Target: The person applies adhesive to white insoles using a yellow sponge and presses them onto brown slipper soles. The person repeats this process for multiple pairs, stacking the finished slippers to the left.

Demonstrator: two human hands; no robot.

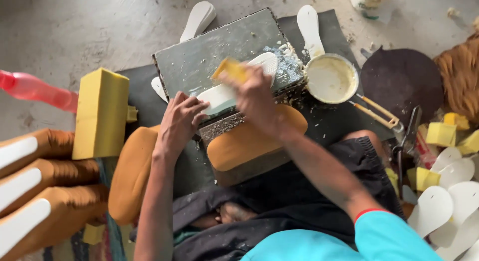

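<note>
A white shoe insole (225, 92) lies on a grey stone slab (214, 51) speckled with crumbs. My left hand (179, 119) presses flat on the insole's near end and holds it down. My right hand (252, 94) grips a small yellow sponge piece (230, 68) and presses it against the middle of the insole. A round tin of cream-coloured glue (331, 79) stands just right of the slab.
Tan insole stacks (45, 191) lie at the left, with a tall yellow foam block (100, 114) and a pink bottle (30, 89). White insoles (449, 201), yellow foam bits (441, 134), scissors (406, 141) and a dark round piece (401, 76) lie at the right.
</note>
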